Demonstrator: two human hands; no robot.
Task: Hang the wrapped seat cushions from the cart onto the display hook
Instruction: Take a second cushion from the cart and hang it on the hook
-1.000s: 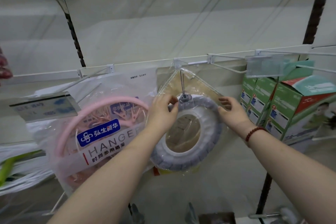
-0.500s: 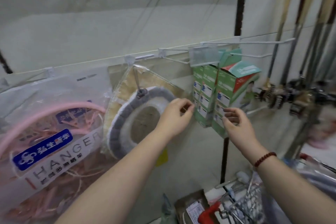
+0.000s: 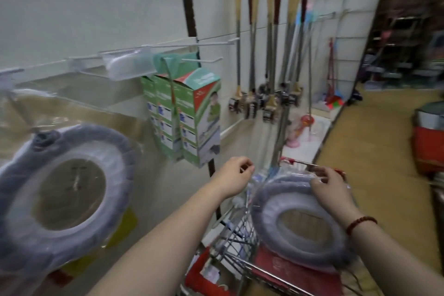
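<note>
While my right hand [image 3: 330,186] rests on the top edge of a wrapped grey seat cushion [image 3: 298,221] in the wire cart [image 3: 237,245], its fingers curl down over the clear plastic wrap at the ring's upper rim, though I cannot tell whether they actually pinch it. That cushion lies tilted on top of the cart's load, its hole facing up toward me. My left hand [image 3: 234,176] hangs just beside the cushion's left edge, above the cart, fingers loosely curled together with thumb near forefinger and nothing clearly between them. Far to my left, another wrapped cushion [image 3: 64,194] hangs from a display hook [image 3: 22,113] against the wall panel. Between the two, green boxes [image 3: 189,115] hang from their own peg, and long-handled tools [image 3: 269,38] hang further along the wall.
</note>
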